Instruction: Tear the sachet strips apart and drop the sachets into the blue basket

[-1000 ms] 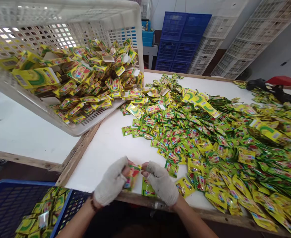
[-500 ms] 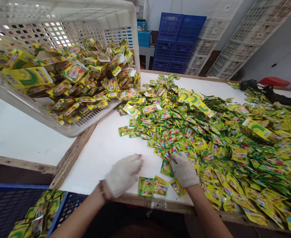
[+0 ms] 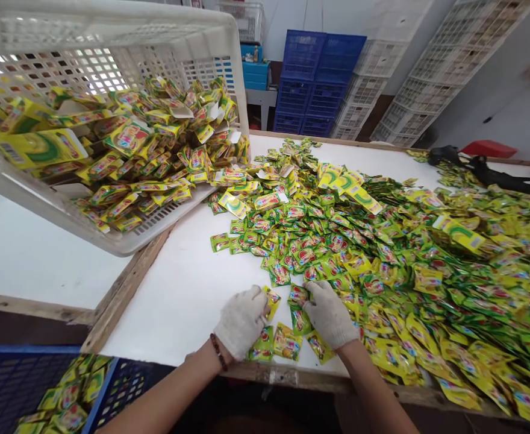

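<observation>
Multicoloured lettering is printed on the small yellow and green foil packets (image 3: 382, 265), but is too small and blurred to be read. Barcode-like stripes are seen on a yellow cardboard box with a green curve (image 3: 43, 149), far left of the left fingers. With many others, it is held in a tipped white perforated plastic crate (image 3: 240, 72), beyond the left fingers. The packets are heaped on a white tabletop (image 3: 183, 289), ahead and right of the right fingers, with loose boxes strewn on top. Left hand in off-white knitted glove (image 3: 242, 320): fingers bent together at a yellow foil packet (image 3: 273, 301); whether it is pinched cannot be told. Right hand in matching glove (image 3: 331, 316): fingers bent down at a green foil packet (image 3: 297, 295); a pinch cannot be confirmed. Nearer than the fingers and between them, a second yellow packet (image 3: 287, 342) is laid flat; beside it, a green packet (image 3: 262, 345) is partly covered by the left hand. Well beyond the fingers, blue plastic crates (image 3: 299, 54) are stacked. A black object (image 3: 495, 172), far right of the fingers, is cut off and cannot be identified.
</observation>
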`<move>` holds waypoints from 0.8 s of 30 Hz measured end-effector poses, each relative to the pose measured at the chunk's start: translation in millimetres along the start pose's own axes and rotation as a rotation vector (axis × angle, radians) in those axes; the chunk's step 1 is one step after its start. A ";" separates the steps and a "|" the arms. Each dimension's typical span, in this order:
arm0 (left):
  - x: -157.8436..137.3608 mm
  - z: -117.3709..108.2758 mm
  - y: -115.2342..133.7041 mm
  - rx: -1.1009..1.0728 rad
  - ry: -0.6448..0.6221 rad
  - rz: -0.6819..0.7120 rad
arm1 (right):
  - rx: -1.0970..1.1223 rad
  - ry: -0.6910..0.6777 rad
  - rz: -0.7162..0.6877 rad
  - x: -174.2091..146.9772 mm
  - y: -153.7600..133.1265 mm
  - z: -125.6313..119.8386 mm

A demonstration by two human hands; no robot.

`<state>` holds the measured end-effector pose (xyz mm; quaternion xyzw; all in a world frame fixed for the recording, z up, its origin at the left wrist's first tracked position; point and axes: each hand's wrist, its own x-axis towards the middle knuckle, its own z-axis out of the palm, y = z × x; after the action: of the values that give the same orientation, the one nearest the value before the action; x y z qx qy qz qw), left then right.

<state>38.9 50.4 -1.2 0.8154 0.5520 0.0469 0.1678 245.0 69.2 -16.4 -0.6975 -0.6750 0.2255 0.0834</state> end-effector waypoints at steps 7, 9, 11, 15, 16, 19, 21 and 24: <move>32.2 -6.8 3.4 0.018 -0.088 -0.055 | 0.029 0.062 -0.013 -2.2 -4.0 -2.1; 34.9 -5.3 4.4 -0.022 -0.121 -0.026 | 0.065 0.050 0.005 -3.8 -4.0 -1.0; 36.0 -5.5 5.1 -0.004 -0.152 0.009 | 0.115 0.009 0.036 -4.3 -3.7 0.1; 34.5 -11.5 -0.1 -0.058 -0.131 -0.002 | 0.204 -0.021 0.038 -2.3 -0.5 0.1; 32.5 -12.5 -3.8 -0.117 -0.114 -0.038 | 0.238 -0.010 0.030 -2.1 0.3 -0.3; 21.9 -9.4 -19.2 -0.294 -0.078 -0.184 | 0.419 0.078 0.040 -4.5 -3.1 -0.2; 13.0 -2.8 -27.8 -0.559 0.028 -0.308 | 0.603 0.065 0.056 -8.8 -13.4 2.8; 1.0 7.1 -28.0 -1.135 0.228 -0.421 | 0.866 -0.106 0.029 -16.1 -39.3 12.6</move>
<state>16.4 59.0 -17.1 0.4621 0.6047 0.3862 0.5213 204.4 54.0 -7.7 -0.5952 -0.5116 0.5244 0.3302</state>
